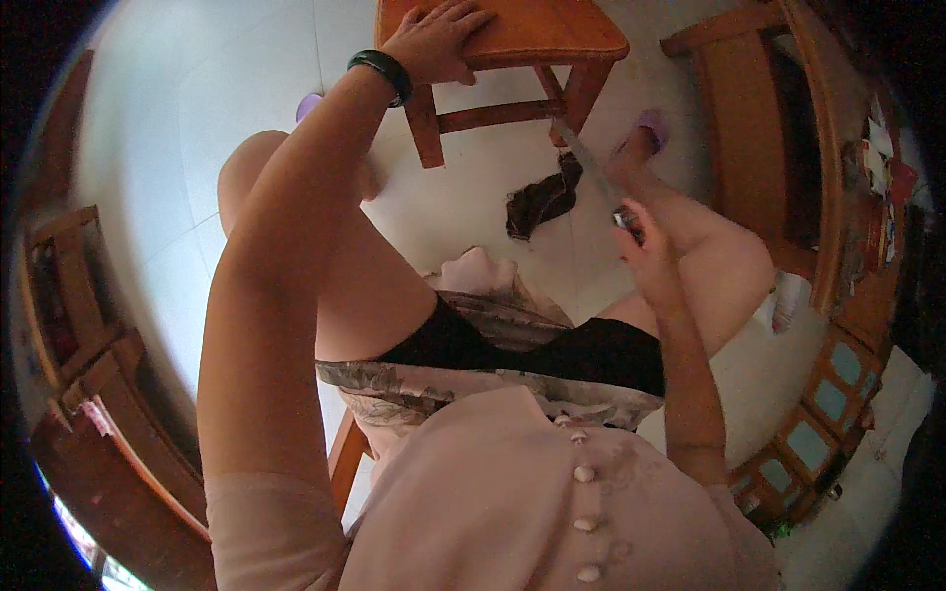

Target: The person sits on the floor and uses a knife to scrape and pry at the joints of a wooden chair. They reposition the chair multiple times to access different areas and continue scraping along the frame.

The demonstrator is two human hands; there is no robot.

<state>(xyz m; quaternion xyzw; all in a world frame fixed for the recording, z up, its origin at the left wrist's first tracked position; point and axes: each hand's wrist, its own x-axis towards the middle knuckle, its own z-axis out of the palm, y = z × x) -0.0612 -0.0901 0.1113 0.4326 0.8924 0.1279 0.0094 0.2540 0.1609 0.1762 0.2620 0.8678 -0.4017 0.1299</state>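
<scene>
My left hand [439, 39], with a dark bracelet at the wrist, lies flat on the seat of an orange-brown wooden stool [552, 30], fingers spread. In my right hand [645, 251] is a tool with a dark handle and a long, narrow grey blade [589, 158]; whether it is a saw or a knife I cannot tell. The blade points up and left, its far end overlapping the stool's lower right leg and crossbar. Whether it touches the wood is unclear. Below the stool, a crumpled dark brown cloth-like piece [544, 202] rests on the floor.
Purple slippers [650, 128] are on my feet, either side of the stool. Wooden furniture [754, 148] stands at the right, beside a low piece with greenish panels [808, 438]. More wooden furniture [79, 295] lines the left. Pale tiles [266, 59] cover the floor.
</scene>
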